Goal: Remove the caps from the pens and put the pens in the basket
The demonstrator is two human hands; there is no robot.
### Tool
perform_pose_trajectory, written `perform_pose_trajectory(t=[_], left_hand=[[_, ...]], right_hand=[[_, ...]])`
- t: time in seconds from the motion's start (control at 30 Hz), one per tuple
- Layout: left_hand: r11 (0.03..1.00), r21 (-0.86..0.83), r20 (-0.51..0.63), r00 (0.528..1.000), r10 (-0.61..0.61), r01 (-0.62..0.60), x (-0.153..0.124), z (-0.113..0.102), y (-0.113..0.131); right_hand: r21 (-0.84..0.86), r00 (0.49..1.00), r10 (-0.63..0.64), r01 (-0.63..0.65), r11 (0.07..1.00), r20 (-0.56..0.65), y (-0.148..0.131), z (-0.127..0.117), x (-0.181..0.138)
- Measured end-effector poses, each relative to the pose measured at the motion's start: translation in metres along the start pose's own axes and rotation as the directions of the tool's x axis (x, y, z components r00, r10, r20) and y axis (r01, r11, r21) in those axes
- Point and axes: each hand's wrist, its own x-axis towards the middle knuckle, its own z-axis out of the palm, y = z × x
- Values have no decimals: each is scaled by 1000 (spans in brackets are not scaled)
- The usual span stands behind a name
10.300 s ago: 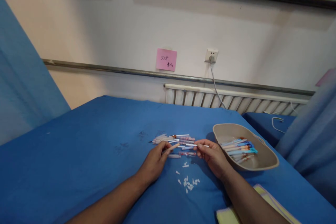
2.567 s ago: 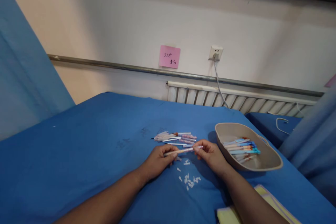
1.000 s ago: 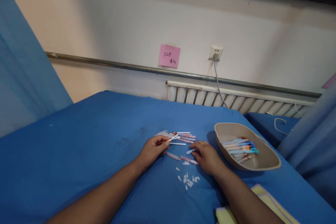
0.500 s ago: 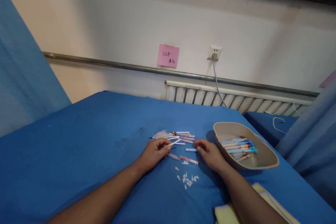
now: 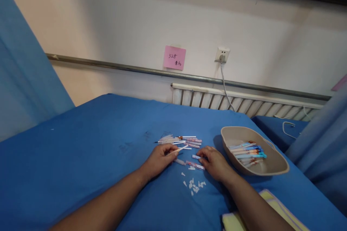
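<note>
My left hand is closed in a pinch on a thin white pen refill with an orange end, its tip pointing right. The fingers of my right hand are closed on a short white-and-blue pen tube at the bed surface. Beyond both hands lies a loose pile of white refills and pinkish patterned pen barrels. Between the hands rest a clear pink barrel and a red-patterned barrel. Nearer me are several small white cone-shaped tips.
A tan basket holding several pens stands right of my right hand. A folded yellow cloth lies under my right forearm. The blue sheet covers the bed; a radiator and wall are behind. Blue curtains hang at both sides.
My right hand has shifted slightly left and nearer me, its fingers closing over the white-and-blue tube. The refill in my left hand has moved slightly right.
</note>
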Motion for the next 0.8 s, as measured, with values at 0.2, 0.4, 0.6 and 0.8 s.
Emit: perform_pose_trajectory(t=[0.2, 0.4, 0.6, 0.8], left_hand=[[999, 28, 12, 1000, 27, -28, -2, 0, 5], [998, 54, 16, 999, 28, -29, -2, -1, 5], [994, 89, 38, 998, 58, -61, -4, 0, 6], [986, 138, 66, 994, 90, -99, -6, 1, 5]], right_hand=[[58, 998, -50, 48, 997, 24, -4, -4, 0], [-4, 998, -43, 43, 999, 45, -5, -5, -1], [32, 997, -80, 80, 996, -2, -8, -3, -1], [199, 986, -128, 147, 969, -105, -14, -4, -1]])
